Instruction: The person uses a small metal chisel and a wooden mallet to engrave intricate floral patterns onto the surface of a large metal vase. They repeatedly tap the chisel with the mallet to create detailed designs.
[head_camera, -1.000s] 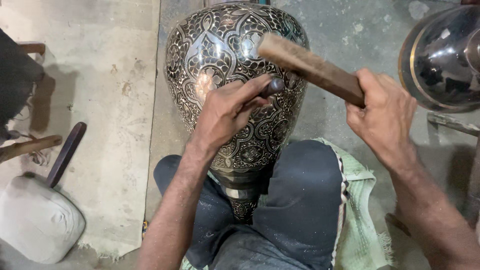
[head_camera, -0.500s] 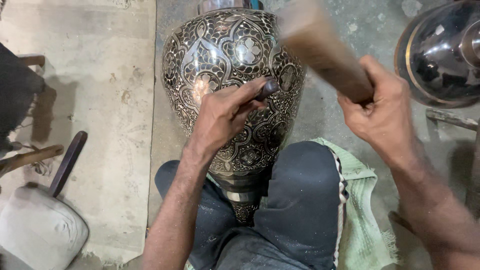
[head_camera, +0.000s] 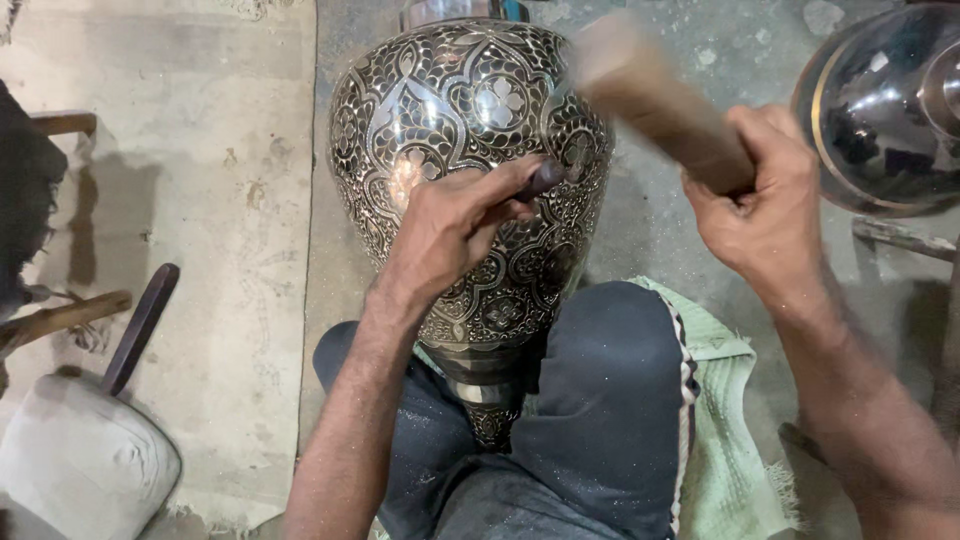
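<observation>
Large engraved black-and-silver metal vase (head_camera: 450, 170) lying between the knees on the floor. Left hand (head_camera: 450, 225) pinching a small dark chisel (head_camera: 545, 178) against its side. Right hand (head_camera: 765, 205) clenched around a blurred wooden mallet (head_camera: 655, 105), raised just above.

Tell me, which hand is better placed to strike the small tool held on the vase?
The right hand: it grips the raised wooden mallet above the punch. The left hand pins that punch against the engraved vase.
</observation>
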